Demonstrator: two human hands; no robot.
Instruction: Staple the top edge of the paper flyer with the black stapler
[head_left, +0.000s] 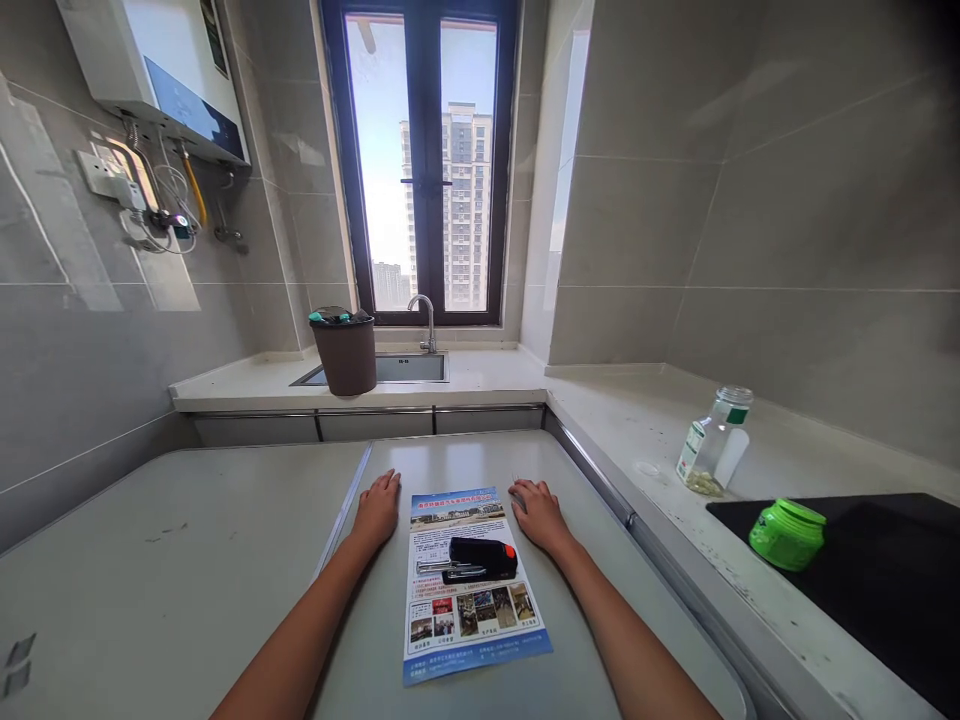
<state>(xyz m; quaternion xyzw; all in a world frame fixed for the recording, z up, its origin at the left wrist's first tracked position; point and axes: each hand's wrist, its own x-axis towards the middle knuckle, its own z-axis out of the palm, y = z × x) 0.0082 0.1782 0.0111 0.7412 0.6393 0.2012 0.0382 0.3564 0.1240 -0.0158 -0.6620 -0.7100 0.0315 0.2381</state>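
Observation:
A printed leaflet [472, 640] with a blue border, text and small photos lies flat on the white table. On top of it a black stapler [484, 558] rests on its side, its metal end pointing left and a red spot at its right end. My left hand [377, 508] lies on the table left of the leaflet, apart from it, with fingers stretched forward and nothing held. My right hand [538, 512] rests palm down just beyond the leaflet's upper right edge. Its fingers are slightly bent and apart, holding nothing; the palm side is hidden.
The table [187, 580] meets a counter [600, 420] along its far and right sides. A brown bin [345, 358] stands by the sink [412, 368] and faucet [430, 325]. To the right are a glass jar [709, 450], a green jar [787, 535] and a black panel [892, 560].

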